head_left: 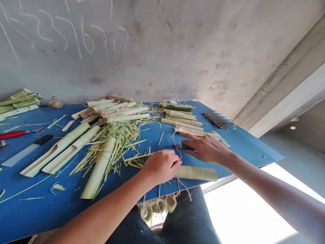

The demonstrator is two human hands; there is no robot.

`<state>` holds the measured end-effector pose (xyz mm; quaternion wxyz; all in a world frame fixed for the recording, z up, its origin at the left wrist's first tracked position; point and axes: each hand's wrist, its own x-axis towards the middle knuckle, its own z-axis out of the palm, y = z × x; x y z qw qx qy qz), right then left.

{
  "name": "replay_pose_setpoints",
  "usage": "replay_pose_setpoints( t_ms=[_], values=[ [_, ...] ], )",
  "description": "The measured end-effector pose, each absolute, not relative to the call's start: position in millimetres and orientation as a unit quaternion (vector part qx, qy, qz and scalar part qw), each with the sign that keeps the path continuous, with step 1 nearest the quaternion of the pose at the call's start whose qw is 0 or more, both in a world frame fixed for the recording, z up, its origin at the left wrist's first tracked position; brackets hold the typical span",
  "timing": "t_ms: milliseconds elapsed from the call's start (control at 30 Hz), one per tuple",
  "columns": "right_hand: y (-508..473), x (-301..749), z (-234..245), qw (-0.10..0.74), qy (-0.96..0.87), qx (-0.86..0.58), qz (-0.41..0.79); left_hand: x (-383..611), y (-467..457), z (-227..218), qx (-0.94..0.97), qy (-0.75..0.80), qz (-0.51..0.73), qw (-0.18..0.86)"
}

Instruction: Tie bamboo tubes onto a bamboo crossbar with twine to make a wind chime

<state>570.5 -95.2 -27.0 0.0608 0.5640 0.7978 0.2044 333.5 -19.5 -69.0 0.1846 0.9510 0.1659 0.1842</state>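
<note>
My left hand (161,166) is closed on a thin twine string (177,149) at the near edge of the blue table (30,206), resting over a pale bamboo tube (196,173). My right hand (204,146) lies just beyond it, fingers stretched out over a small dark object (185,146) that it touches. The twine runs up toward cut bamboo pieces (181,119) and down to several small bamboo rings (158,206) hanging below the table edge.
Split bamboo halves (63,149) and green shavings (119,135) cover the table's middle. A cleaver (25,150) and a red-handled tool (15,134) lie at the left. More bamboo (19,101) is stacked far left. A grey wall stands behind.
</note>
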Motion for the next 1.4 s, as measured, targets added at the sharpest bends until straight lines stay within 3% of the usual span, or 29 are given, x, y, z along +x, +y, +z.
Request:
replay_pose_setpoints(
  t_ms=[433, 767, 1167, 1400],
  values=[
    [-76, 574, -30, -0.044, 0.82, 0.538, 0.189, 333, -20, -69, 0.95, 0.173, 0.182, 0.187],
    [-82, 579, -22, 0.004, 0.739, 0.645, 0.191, 333, -21, -68, 0.952, 0.165, 0.181, 0.182],
    [-41, 565, -8, 0.048, 0.805, 0.573, 0.145, 330, -20, -64, 0.952, 0.168, 0.175, 0.186],
    [-49, 560, 11, -0.03, 0.753, 0.652, 0.088, 328, -17, -63, 0.933, 0.214, 0.183, 0.226]
  ],
)
